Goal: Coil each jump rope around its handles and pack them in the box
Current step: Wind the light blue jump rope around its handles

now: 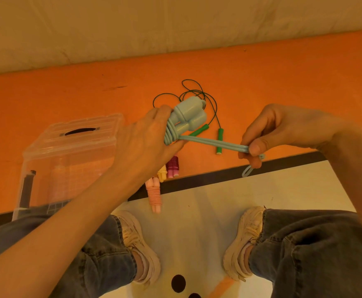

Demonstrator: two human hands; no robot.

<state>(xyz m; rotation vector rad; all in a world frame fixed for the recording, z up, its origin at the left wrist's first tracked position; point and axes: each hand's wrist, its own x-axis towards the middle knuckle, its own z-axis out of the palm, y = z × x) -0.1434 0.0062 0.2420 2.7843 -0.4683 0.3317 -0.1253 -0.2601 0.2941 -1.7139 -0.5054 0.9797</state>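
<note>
Pale blue rope (pixel 212 143) half coiled round paired handles (pixel 189 116), tail taut.

Above the orange surface (pixel 68 93), the left hand (pixel 147 138) grips pale blue handles (pixel 188 115) while the right hand (pixel 283 130) pinches their taut rope (pixel 214 144); a clear box (pixel 68 160) stands at the near-left edge.

We can't make out any writing here at all: no labels, brand names, numbers or signs on the clear plastic box (pixel 72 151), the jump ropes (pixel 187 117) or the orange worktop (pixel 68 100). Nothing readable from this angle.
</note>
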